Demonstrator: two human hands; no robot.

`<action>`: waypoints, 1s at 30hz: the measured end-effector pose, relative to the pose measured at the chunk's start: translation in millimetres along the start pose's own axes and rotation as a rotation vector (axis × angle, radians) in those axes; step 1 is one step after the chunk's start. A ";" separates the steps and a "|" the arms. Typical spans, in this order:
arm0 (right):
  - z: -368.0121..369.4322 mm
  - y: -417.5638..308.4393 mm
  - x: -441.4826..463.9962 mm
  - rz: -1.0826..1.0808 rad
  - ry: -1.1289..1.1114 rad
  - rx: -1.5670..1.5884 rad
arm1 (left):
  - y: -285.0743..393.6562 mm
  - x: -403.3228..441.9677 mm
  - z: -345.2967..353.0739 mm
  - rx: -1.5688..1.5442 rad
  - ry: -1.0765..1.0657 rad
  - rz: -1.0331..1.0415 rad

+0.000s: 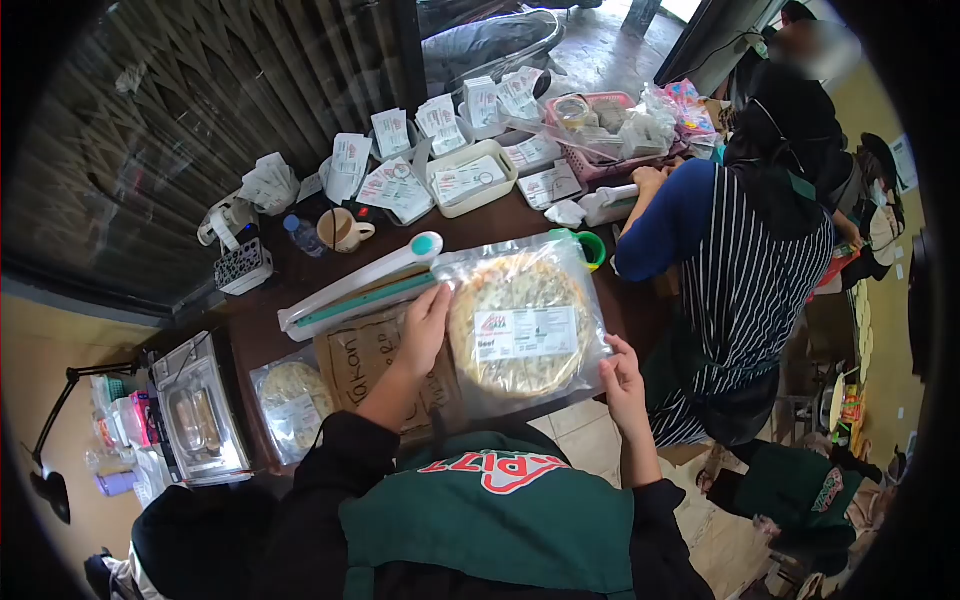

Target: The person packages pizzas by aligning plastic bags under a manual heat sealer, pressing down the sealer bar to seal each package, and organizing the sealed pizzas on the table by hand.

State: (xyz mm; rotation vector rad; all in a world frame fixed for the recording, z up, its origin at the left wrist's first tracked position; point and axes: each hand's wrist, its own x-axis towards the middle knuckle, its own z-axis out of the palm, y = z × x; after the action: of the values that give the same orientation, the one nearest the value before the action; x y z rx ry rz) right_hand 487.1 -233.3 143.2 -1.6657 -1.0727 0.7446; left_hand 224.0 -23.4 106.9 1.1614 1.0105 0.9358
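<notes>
A packaged pizza (525, 370) in a clear plastic bag is held up in front of me, its white label facing up. My left hand (427, 328) grips the bag's left edge, and my right hand (623, 385) pinches its lower right edge. Under and to the left of it lies a brown cardboard piece (350, 365) with handwriting on it. Another bagged pizza (294, 405) rests on the table beside the cardboard. Just beyond my left hand is a long white bag sealer (360, 285) with a green strip along it.
Several stacks of printed labels (395, 188) and a pink basket (610, 120) line the back of the dark table. A mug (345, 230) and a bottle (303, 236) stand left. A metal vacuum machine (200, 415) sits far left. A person in a striped apron (745, 270) works at right.
</notes>
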 end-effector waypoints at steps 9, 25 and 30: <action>-29.4 84.2 27.6 0.067 -0.040 -0.117 | -63.7 34.7 40.6 0.075 0.074 -0.139; 58.0 -34.9 102.1 -0.525 -0.265 -0.719 | -40.9 -100.8 -73.6 0.010 0.500 -0.139; 124.3 -11.6 99.9 -0.538 -0.400 -0.949 | -82.6 -183.9 -213.8 -0.027 1.069 -0.086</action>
State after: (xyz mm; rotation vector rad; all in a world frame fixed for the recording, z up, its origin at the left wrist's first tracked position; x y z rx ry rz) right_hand 419.6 -91.3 114.2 -1.8446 -2.2908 0.1868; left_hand -27.5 -153.5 28.2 0.5256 1.8531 1.5344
